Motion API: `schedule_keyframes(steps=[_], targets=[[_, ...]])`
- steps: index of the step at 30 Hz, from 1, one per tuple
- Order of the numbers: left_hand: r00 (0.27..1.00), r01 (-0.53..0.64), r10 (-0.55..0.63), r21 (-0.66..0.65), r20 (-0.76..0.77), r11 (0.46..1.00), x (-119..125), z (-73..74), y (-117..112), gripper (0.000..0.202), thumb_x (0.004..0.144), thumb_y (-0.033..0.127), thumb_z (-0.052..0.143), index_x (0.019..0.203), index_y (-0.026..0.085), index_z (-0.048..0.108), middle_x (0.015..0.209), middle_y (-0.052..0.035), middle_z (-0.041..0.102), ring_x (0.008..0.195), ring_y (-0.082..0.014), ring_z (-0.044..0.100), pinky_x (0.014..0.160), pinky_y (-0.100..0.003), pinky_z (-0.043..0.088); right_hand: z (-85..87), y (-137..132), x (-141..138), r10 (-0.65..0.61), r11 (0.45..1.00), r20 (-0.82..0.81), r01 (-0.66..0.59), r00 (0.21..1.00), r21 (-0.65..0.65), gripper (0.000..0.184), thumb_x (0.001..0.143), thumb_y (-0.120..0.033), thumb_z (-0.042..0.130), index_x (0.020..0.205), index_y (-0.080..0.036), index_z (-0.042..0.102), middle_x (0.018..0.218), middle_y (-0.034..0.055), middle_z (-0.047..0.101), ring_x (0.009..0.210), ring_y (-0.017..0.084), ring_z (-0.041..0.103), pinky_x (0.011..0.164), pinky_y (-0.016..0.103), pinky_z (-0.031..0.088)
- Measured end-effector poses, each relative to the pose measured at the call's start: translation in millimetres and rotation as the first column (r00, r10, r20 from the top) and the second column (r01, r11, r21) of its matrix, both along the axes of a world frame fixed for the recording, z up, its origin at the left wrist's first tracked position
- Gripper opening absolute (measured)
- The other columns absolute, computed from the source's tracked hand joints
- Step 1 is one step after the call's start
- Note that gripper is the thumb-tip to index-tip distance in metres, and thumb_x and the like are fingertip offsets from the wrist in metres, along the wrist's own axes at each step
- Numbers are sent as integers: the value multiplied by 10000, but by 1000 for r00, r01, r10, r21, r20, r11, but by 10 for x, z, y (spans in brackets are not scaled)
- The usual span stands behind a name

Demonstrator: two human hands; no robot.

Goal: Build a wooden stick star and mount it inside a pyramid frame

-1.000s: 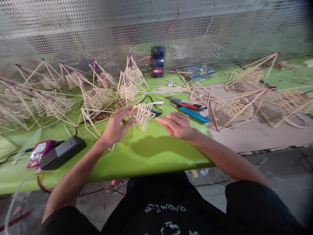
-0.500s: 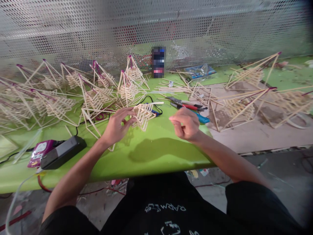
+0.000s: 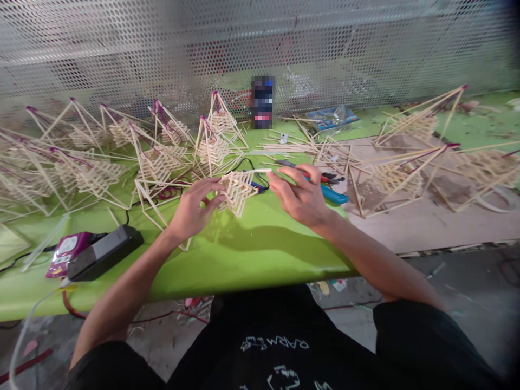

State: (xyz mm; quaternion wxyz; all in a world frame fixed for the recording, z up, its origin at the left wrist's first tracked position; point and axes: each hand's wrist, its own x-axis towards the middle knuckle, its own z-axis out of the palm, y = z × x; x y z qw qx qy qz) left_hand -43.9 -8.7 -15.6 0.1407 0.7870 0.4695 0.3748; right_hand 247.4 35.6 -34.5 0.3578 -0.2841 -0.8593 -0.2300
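Left hand (image 3: 190,208) grips a stick lattice (image 3: 238,189); right hand (image 3: 303,197) lies loosely open just right of it. The shirt print (image 3: 276,344) is unreadable and the far can (image 3: 262,102) is blurred.

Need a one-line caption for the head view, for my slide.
Left hand holds a stick lattice on the green table; right hand hovers beside it.

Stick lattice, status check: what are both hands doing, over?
Left hand grips stick lattice on green table. Right hand at its protruding stick; grip unclear. Pliers just beyond.
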Motion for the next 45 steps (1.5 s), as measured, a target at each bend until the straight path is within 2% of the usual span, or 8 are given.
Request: schedule_keyframes(steps=[4,11,19,25,33,37,41,45], targets=[[1000,0,0,-9,6,1000,-1,-6,-2,217,969,331,633,1095,175,716,1281,-125,695,1181,-255,679,744,-300,631,-8,6,-23,-9,1000,8,9,1000,-21,172,1000,-107,504,1112,-198,597,994,52,759,966,201,649,897,375,397],[1000,-8,8,-23,5,1000,0,0,-2,214,971,331,633,1100,181,714,1297,-112,692,1193,-248,671,762,-287,630,19,-88,-31,10,1000,-88,-8,996,20,89,960,-166,581,1027,-190,636,758,8,682,639,151,602,643,285,425],[994,-9,21,-121,105,993,-33,-17,7,207,955,363,651,1086,215,713,1278,-84,697,1147,-229,685,729,-255,611,9,-79,45,154,987,-98,-148,983,70,291,959,-135,590,1240,-212,591,749,-35,720,582,102,593,599,257,420],[990,-27,47,-154,130,988,-52,-26,13,236,943,393,662,1102,226,717,1299,-85,690,1166,-237,678,748,-264,616,41,-64,-2,79,996,-51,-77,996,48,165,967,-125,536,1072,-190,646,857,51,719,769,163,639,710,301,462],[992,-40,56,-145,113,989,-55,-2,2,236,943,386,667,1119,236,719,1321,-74,684,1177,-232,673,761,-267,614,33,-140,41,104,986,-68,-95,992,134,333,899,-134,658,1225,-194,626,677,-44,662,598,110,593,618,264,436],[991,-57,72,-130,110,990,-50,17,-1,227,947,371,661,1116,231,719,1332,-67,680,1185,-227,669,784,-272,618,51,-156,42,163,975,-52,-153,985,161,221,851,-168,733,1060,-190,663,622,-60,618,566,102,557,581,267,421],[991,-92,103,-120,86,989,-53,23,0,232,948,368,654,1117,224,721,1308,-73,691,1165,-232,678,776,-281,618,101,-183,24,216,965,-39,-208,976,160,90,826,-139,697,870,-194,641,575,-63,563,538,100,504,552,265,413],[991,-105,115,-125,73,987,-57,25,-3,241,950,368,646,1128,226,722,1307,-75,691,1155,-231,681,785,-293,621,140,-203,-2,221,965,-9,-217,975,145,139,811,-110,643,734,-215,594,546,-65,516,522,97,445,530,252,401]])
